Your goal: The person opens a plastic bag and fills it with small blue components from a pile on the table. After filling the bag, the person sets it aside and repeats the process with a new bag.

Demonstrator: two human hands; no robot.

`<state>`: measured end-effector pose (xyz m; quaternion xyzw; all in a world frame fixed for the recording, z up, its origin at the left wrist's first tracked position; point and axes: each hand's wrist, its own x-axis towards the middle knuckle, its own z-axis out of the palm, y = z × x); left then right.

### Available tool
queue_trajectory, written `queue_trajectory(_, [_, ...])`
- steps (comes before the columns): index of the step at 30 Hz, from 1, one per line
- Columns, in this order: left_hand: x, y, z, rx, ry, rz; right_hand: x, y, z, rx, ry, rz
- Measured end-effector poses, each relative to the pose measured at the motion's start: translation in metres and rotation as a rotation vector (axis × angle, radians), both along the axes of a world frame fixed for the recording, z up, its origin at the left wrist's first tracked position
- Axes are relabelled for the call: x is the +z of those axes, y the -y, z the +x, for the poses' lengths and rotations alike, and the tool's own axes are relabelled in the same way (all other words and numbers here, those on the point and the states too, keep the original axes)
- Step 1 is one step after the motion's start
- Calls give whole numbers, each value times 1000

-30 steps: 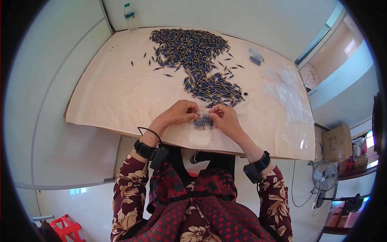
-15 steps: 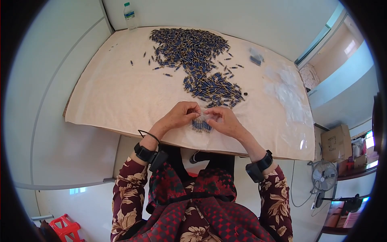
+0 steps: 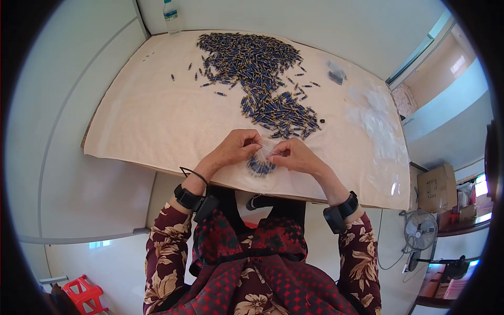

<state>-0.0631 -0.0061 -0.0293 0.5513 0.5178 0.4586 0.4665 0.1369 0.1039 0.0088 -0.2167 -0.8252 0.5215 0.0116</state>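
Observation:
A clear plastic bag [image 3: 260, 166] with several small blue parts with metal ends in it hangs or rests at the table's near edge. My left hand [image 3: 240, 144] pinches the bag's top on the left. My right hand [image 3: 294, 155] pinches it on the right, so the top is stretched between my fingertips. Just beyond my hands lies a large pile of blue parts with brass-coloured ends [image 3: 252, 63], with a narrower heap reaching toward me.
A cream cloth [image 3: 142, 115] covers the table. Flat clear bags [image 3: 375, 121] lie at the right, and a filled bag [image 3: 336, 73] sits behind them. A water bottle [image 3: 171, 18] stands at the back left. A fan [image 3: 420, 226] is on the floor at right.
My hands have drawn the bag's top out between them, and the right fingers have closed into a pinch. The parts in the bag have shifted from a straight row into a curved bunch.

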Motion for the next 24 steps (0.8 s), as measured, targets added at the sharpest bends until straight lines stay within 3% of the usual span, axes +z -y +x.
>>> queue_trajectory(2, [3,2,-3,-28,49,-50,6,6,1,-120,-6,-135])
queue_trajectory(7, [10,8,-6,-10,1,4,9,19,6,-163,-82,-139])
queue_trajectory(11, [19,19,-4,-19,78,53,13,34,12,-200,-193,-47])
queue_trajectory(14, [27,24,1,36,-126,107,8,35,15,-151,-248,208])
queue_trajectory(18, [26,23,2,38,-25,133,9,41,15,-80,-312,352])
queue_trajectory(24, [28,20,7,25,-13,157,18,43,13,-82,-258,309])
